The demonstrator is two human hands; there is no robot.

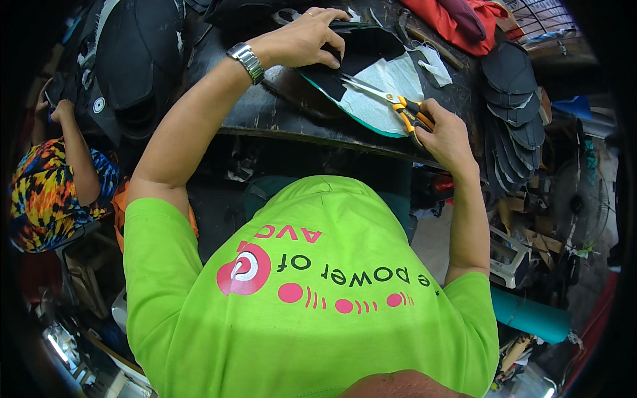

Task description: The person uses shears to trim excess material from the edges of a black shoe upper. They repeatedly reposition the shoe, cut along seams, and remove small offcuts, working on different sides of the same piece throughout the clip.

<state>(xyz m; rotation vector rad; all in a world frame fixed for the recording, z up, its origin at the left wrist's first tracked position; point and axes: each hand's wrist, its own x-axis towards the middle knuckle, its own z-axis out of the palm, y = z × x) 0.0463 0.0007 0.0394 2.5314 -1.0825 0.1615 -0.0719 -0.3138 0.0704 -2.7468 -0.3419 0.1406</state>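
A curved black fabric piece (368, 53) with white lining (381, 99) and a thin green edge lies at the table's near edge. My left hand (306, 38), with a metal watch at the wrist, is closed on its left end; some fingertips are hidden. My right hand (448, 136) grips scissors (406, 111) with yellow and black handles. Their blades are parted and point left across the white lining, toward my left hand. Whether the blades touch the lining, I cannot tell.
Stacked black curved pieces (514, 106) hang along the table's right side. Larger black pieces (136, 53) lie at the left. Red cloth (458, 23) and a white scrap (434, 65) sit on the dark table (265, 116). Another person's arm (79, 152) works at far left.
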